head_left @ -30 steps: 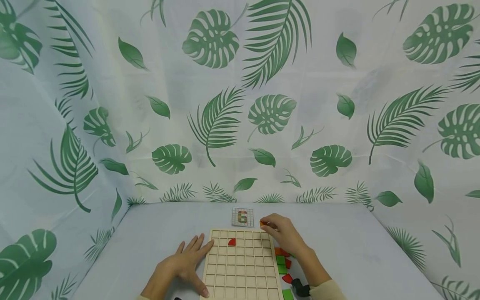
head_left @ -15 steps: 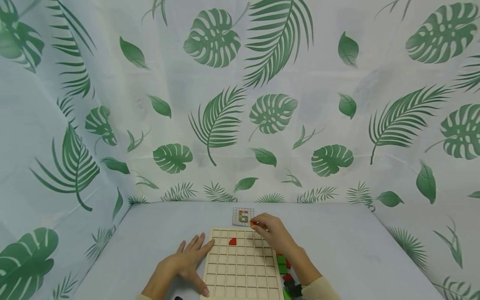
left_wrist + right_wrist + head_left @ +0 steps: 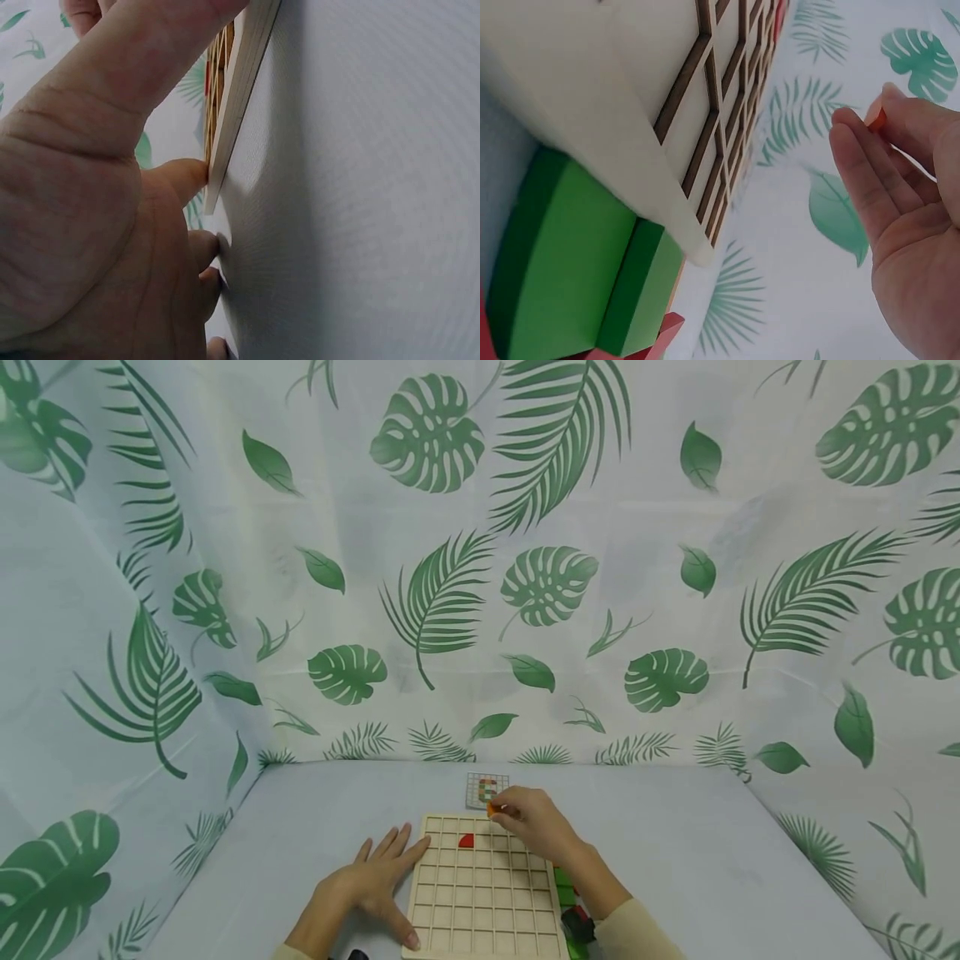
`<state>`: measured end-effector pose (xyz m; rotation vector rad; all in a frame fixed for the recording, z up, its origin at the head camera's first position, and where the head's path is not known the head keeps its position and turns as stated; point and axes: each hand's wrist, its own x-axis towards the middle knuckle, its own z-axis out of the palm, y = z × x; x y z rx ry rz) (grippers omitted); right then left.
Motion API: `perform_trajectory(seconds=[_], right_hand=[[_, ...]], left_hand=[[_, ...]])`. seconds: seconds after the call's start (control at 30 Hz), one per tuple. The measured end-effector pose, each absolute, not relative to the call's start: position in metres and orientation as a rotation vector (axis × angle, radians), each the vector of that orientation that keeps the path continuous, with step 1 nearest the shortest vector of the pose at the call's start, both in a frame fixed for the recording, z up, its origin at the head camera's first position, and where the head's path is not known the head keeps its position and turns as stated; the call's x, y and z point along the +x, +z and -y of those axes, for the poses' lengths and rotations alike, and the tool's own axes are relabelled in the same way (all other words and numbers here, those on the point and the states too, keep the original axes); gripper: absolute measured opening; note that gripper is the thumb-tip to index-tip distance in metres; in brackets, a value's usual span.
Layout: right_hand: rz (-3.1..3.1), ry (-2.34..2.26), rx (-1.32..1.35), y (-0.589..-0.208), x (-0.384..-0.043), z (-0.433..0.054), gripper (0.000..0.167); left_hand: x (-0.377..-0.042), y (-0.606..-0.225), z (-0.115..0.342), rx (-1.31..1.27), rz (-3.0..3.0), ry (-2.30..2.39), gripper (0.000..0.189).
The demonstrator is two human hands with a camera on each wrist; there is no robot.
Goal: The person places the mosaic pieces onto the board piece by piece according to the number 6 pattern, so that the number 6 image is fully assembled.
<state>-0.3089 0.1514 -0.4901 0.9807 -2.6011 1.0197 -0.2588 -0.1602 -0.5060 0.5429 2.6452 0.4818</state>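
Note:
A pale wooden grid board (image 3: 480,893) lies in front of me, a red quarter-round piece (image 3: 467,841) in one of its upper cells. My left hand (image 3: 372,883) rests along the board's left edge, fingers spread and straight, thumb and index at the rim. Between thumb and fingertips my right hand (image 3: 538,823) pinches a small orange piece (image 3: 492,810) over the board's top edge. In the right wrist view only a bit of that orange piece (image 3: 877,120) shows between the fingers.
A small printed card (image 3: 478,789) with a coloured grid figure lies behind the board. Green blocks (image 3: 570,255) and red pieces (image 3: 664,336) lie along the board's right side, partly hidden by the right forearm. A leaf-patterned cloth (image 3: 465,610) hangs behind.
My right hand has moved left with the orange piece, from the board's top right corner to near its top middle, now overlapping the card's corner. The left hand has stayed in place.

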Motion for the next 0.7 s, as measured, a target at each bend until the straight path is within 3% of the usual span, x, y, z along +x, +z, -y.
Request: perform_trajectory(seconds=[0.7], right_hand=[[2.769, 0.855, 1.071, -0.492, -0.311, -0.135, 0.017]], left_hand=[[-0.256, -0.503, 0.16, 0.546, -2.646, 0.486, 0.141]])
